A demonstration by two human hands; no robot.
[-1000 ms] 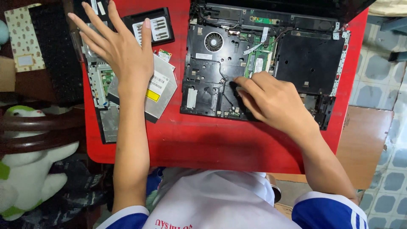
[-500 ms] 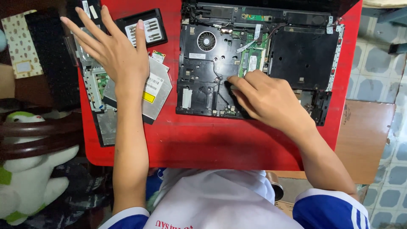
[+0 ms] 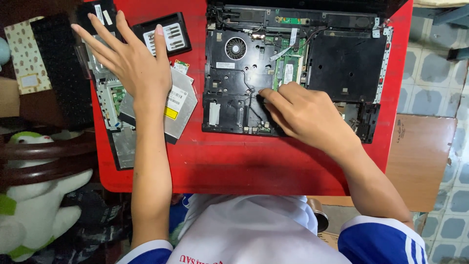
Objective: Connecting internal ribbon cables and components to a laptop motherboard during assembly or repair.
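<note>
Both hands barely shifted. Left hand (image 3: 134, 63) still spread flat, fingers wide, holding nothing, over disc drive (image 3: 178, 105) at left. Right hand (image 3: 305, 115) curled, fingertips pressing into open laptop (image 3: 293, 68), far-right on red table (image 3: 244, 166); grip unclear.

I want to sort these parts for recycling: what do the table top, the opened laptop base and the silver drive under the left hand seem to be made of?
Table top: likely plastic, glossy red with soft reflections.
Laptop base: apparently matte black moulded plastic, with a green circuit board showing.
Silver drive: probably sheet metal, with a dull brushed grey sheen.
Left hand hovers spread over it.
</note>
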